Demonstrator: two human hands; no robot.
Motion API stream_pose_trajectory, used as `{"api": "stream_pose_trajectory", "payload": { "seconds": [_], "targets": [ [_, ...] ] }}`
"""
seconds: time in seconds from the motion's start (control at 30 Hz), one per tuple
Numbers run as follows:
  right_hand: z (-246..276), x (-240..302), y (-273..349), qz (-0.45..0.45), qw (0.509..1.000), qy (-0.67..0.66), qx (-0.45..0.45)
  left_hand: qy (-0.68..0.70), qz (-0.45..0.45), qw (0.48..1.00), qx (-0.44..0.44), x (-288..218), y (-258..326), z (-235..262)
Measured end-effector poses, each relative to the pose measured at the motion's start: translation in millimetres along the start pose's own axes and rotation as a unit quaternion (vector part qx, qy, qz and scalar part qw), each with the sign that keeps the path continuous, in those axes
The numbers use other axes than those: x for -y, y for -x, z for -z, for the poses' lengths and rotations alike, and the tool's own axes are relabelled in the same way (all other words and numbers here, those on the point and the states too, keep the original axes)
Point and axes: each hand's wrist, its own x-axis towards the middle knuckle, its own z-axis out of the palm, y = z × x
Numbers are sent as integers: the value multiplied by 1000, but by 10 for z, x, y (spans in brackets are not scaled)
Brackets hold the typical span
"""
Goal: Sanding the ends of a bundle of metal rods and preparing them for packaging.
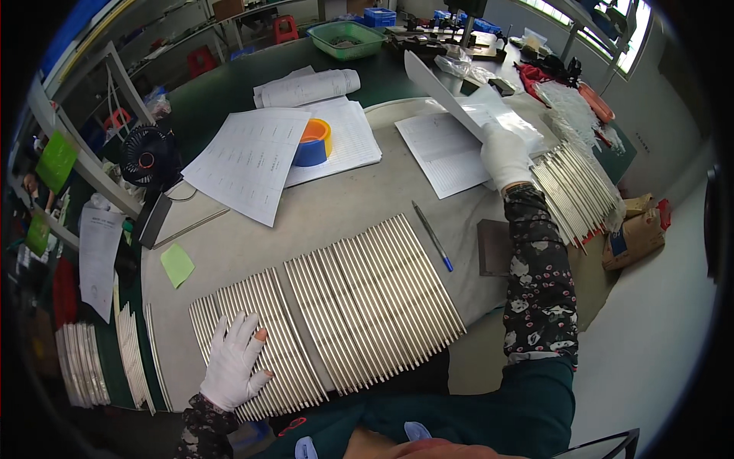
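Observation:
My left hand (232,366), in a white glove with bare thumb and fingertip showing, lies spread on the left group of slim metal rods (289,346). Beside it, across a narrow gap, a wider group of similar rods (375,298) lies in a close row. At the far right my right hand (505,155), also gloved, is closed on the lower end of a white sheet (437,88) that tilts up and to the left. Its fingers are partly hidden. Below that sheet are a printed paper (440,157) and clear plastic bags (501,111).
A pen (433,239) and a dark block (493,247) lie right of the rods. Farther back sit papers (245,164), a blue-and-orange tape roll (312,145) and a small fan (150,157). More rods lie at the right (573,191) and far left (82,366). A green note (177,265) is nearby.

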Motion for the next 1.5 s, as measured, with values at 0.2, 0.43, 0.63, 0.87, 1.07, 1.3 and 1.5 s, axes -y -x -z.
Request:
{"api": "stream_pose_trajectory", "payload": {
  "seconds": [0.2,0.43,0.63,0.87,1.07,1.3,1.5],
  "targets": [
    [-355,760,-230,103,992,-68,-29,2,1,1000,0,3,45,-38],
    [-295,904,-117,124,966,-66,219,7,6,1000,2,10,24,-37],
    [8,584,186,167,913,50,370,-8,28,1000,8,-5,36,-7],
    [-364,421,61,226,946,71,223,-11,18,1000,9,10,41,-34],
    [-221,420,-125,-2,996,-8,88,-15,35,999,13,-14,72,-36],
    [-341,-63,-98,-139,958,-152,199,-10,41,999,11,-21,28,-18],
    [-521,-269,41,40,969,-16,242,-2,37,999,3,-2,15,-26]
  ]
}}
